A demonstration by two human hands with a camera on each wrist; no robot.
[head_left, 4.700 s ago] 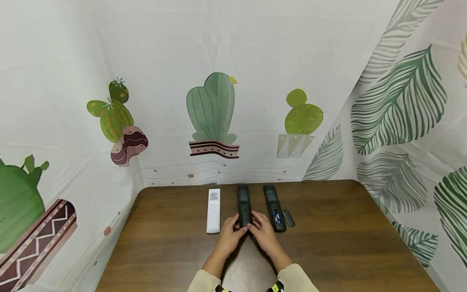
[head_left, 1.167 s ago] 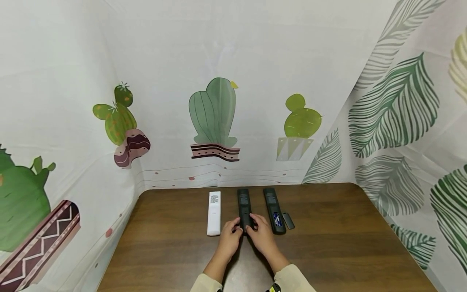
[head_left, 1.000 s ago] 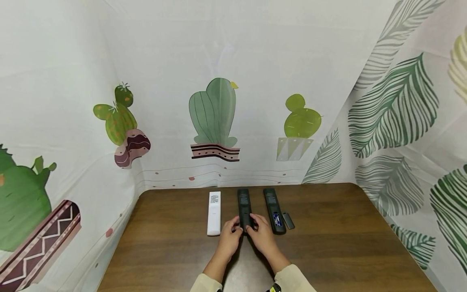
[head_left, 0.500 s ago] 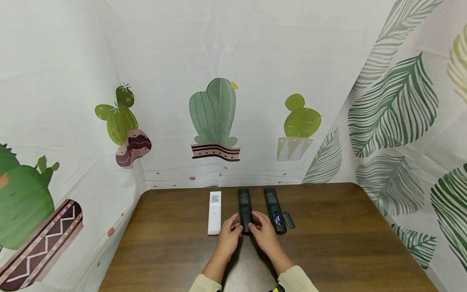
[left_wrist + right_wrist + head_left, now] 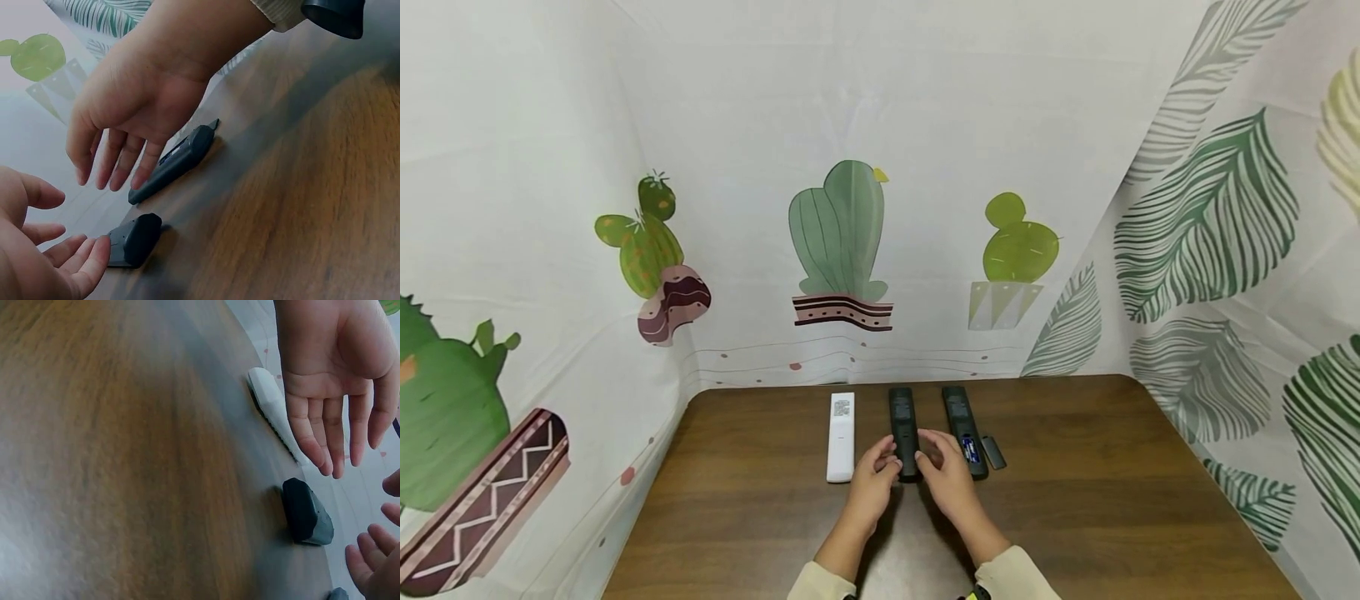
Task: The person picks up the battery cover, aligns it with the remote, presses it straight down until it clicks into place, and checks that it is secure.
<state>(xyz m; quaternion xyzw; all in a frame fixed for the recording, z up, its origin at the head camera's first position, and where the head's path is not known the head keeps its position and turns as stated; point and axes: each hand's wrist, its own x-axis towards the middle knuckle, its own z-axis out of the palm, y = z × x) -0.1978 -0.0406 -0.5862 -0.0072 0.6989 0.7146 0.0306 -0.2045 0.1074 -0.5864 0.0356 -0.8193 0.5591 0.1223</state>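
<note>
In the head view, a black remote control [image 5: 903, 425] lies back up in the middle of the table, its rear cover in place. My left hand [image 5: 870, 490] is at its left side with relaxed fingers, the fingertips close to its lower edge. On the other side, my right hand [image 5: 951, 482] is held apart from the remote, thumb and fingers spread. Both wrist views show the palms facing each other, with the black remote [image 5: 136, 240] between them and neither hand gripping it. To the right lies a second black remote [image 5: 958, 417], its battery compartment uncovered and blue batteries [image 5: 971, 449] showing.
A white remote control [image 5: 841, 437] lies back up on the left. A small dark battery cover [image 5: 993, 452] rests beside the right-hand remote. Behind the brown wooden table [image 5: 737, 500] hangs a white cloth [image 5: 932, 125] printed with cacti and leaves.
Both thumbs were on the lower end of the middle remote; the hands have since let go and drawn apart, the right one moving further right. The remotes stay in place.
</note>
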